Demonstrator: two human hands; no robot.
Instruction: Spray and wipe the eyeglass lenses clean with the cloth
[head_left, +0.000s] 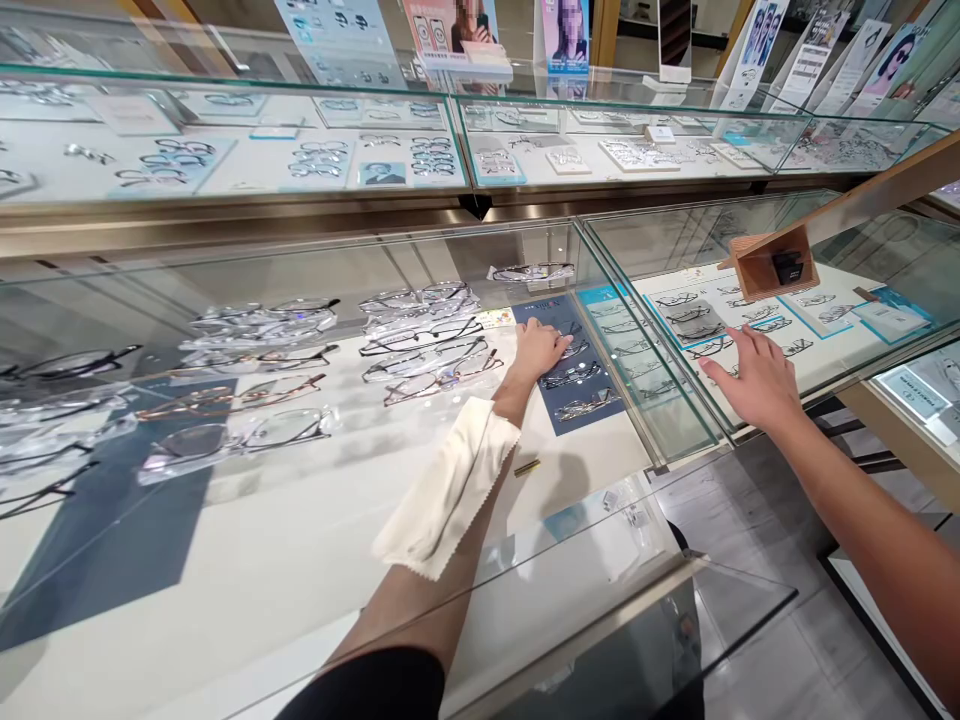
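Three spectacle frames [574, 376] under left hand [538, 348]

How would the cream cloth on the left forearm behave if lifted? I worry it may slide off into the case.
The cream cloth drapes limply over the left forearm, so it is probably floppy and light. It lies loose, unheld by the left hand, so it could slip off easily. It looks unlikely to break.

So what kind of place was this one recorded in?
Most likely an optician's shop: glass display cases hold rows of spectacle frames, eyewear posters stand on top, and the left hand reaches frames on a navy tray.
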